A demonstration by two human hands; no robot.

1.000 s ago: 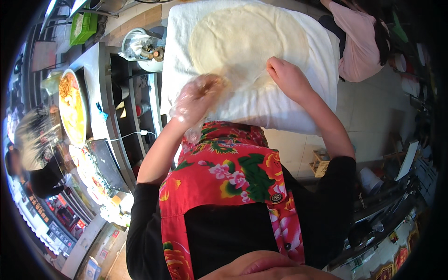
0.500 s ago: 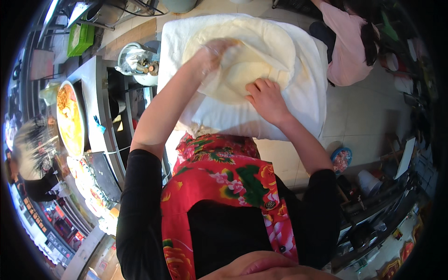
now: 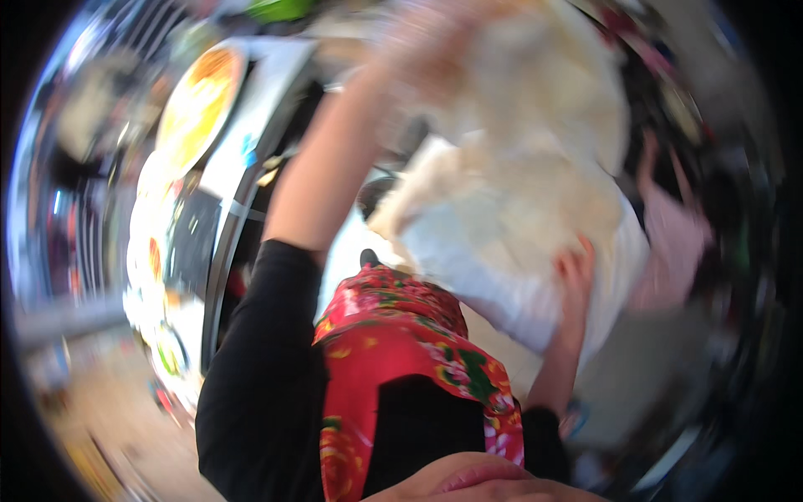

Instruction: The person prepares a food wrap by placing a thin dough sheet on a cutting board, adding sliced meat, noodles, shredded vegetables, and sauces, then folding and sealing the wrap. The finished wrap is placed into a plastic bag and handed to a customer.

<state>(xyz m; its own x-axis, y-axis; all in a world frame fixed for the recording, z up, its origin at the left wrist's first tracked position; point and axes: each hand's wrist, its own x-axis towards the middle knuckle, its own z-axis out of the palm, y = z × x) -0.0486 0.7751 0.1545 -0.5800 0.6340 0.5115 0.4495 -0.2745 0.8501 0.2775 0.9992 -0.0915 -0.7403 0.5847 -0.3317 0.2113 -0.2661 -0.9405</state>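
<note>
Between both hands' fingers, pale dough sheet.

Red floral apron; black sleeves; pale dough.

Black long sleeves pushed up the forearms; a red floral apron over the front.

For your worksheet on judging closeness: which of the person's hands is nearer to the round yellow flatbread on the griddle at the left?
Left. The left hand, raised and blurred, is up right of the yellow flatbread; the right hand grips the white cloth pad much farther right.
</note>
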